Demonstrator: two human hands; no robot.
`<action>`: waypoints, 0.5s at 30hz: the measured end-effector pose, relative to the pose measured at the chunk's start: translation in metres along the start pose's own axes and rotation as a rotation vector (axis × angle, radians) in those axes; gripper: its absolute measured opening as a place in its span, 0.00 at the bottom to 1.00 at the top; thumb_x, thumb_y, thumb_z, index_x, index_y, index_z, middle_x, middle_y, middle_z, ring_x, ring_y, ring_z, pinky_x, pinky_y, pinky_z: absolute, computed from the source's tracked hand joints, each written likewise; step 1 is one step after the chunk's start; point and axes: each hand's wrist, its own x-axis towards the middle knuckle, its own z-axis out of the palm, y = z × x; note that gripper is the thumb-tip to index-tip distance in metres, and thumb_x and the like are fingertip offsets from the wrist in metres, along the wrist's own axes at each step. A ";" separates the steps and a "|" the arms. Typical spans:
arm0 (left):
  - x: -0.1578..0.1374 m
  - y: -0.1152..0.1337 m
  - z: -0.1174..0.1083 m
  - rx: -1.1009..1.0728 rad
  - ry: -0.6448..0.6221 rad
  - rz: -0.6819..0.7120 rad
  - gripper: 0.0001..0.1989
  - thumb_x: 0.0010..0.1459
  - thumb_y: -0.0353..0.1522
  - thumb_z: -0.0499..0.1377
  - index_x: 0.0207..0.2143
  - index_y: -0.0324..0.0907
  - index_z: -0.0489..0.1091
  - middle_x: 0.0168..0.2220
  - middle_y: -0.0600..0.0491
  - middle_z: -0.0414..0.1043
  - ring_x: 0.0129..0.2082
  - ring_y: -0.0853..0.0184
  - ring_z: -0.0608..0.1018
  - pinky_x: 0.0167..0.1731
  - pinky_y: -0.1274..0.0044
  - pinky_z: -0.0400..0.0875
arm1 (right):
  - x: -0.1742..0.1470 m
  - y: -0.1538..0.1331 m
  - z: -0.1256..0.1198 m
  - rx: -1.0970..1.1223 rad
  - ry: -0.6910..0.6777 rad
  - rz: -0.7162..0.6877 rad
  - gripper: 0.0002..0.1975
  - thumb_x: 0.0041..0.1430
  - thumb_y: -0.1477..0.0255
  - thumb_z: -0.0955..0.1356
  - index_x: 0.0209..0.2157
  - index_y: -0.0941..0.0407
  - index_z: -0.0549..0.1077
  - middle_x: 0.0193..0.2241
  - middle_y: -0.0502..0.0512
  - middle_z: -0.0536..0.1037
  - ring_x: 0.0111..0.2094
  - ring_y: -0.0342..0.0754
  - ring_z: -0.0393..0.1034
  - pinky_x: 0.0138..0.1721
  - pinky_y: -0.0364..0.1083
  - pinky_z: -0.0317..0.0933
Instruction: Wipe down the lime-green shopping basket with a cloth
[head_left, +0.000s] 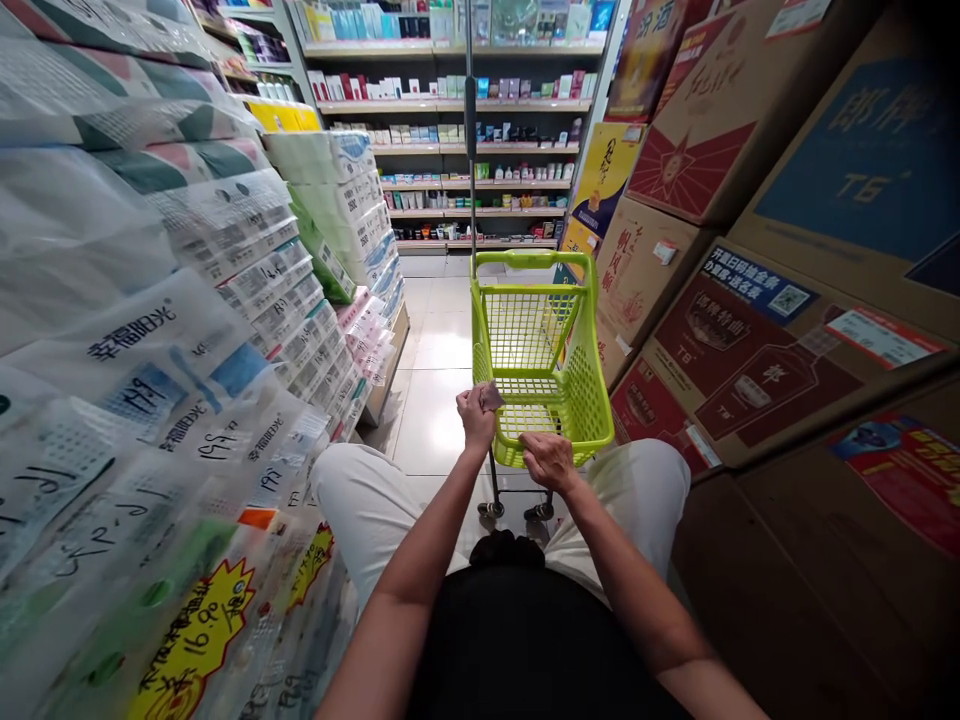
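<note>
A bright green plastic shopping cart [596,385] stands right in front of me, its lattice basket showing only bare mesh inside. My left hand [474,415] is closed on a small greyish-brown cloth [492,396] at the basket's near left corner. Whether that hand also touches the rim, I cannot tell. Curled over the near rim, my right hand [547,458] grips the cart. Two small dark wheels [538,512] show under the basket.
Packs of tissue paper [262,290] are stacked high on my left, with yellow price signs [199,640]. Cardboard cartons [772,370] rise close on the right. Beyond a tiled aisle [435,340], stocked shelves [450,105] close off the far end. A grey pole [471,120] stands upright by the cart.
</note>
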 end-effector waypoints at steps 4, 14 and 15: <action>-0.017 0.004 0.007 0.065 -0.069 0.095 0.27 0.52 0.18 0.54 0.50 0.46 0.77 0.50 0.46 0.63 0.55 0.58 0.71 0.60 0.63 0.70 | -0.001 0.020 -0.001 0.045 0.033 0.001 0.10 0.60 0.74 0.60 0.29 0.52 0.71 0.27 0.53 0.78 0.32 0.49 0.68 0.37 0.47 0.53; -0.010 0.015 0.030 0.064 -0.029 0.072 0.27 0.50 0.18 0.54 0.49 0.46 0.75 0.52 0.45 0.62 0.56 0.56 0.70 0.59 0.62 0.69 | -0.013 0.044 0.005 0.214 0.172 0.060 0.13 0.60 0.74 0.58 0.32 0.51 0.72 0.29 0.48 0.77 0.43 0.51 0.70 0.62 0.56 0.44; -0.001 0.015 0.032 0.034 0.006 0.035 0.25 0.52 0.19 0.55 0.49 0.46 0.75 0.52 0.45 0.62 0.56 0.56 0.71 0.59 0.63 0.70 | -0.015 0.044 0.007 0.229 0.189 0.073 0.13 0.60 0.74 0.57 0.31 0.51 0.72 0.29 0.48 0.78 0.45 0.51 0.70 0.62 0.56 0.44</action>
